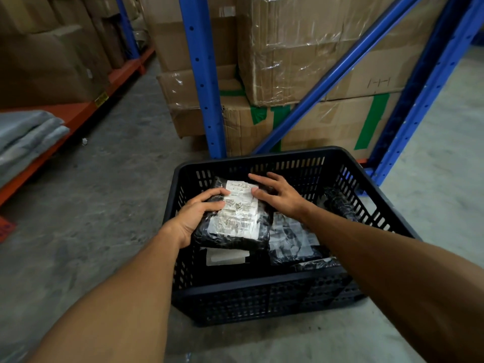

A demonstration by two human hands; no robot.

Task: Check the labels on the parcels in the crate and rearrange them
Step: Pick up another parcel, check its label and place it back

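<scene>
No text can be read with certainty. The white shipping label [239,209] on the black parcel [230,237] held over the crate [262,292] carries rows of black print and a barcode near its lower edge, all too blurred to make out. A second white label [226,256], on a parcel lower in the crate, shows no legible print. A cardboard box [366,82] behind the blue rack bears a faint hand-drawn mark resembling "H-H" [379,82]. A small yellow tag [101,99] on the orange shelf beam has dark characters, unreadable. A white sticker [227,11] on an upper box is likewise illegible.
</scene>
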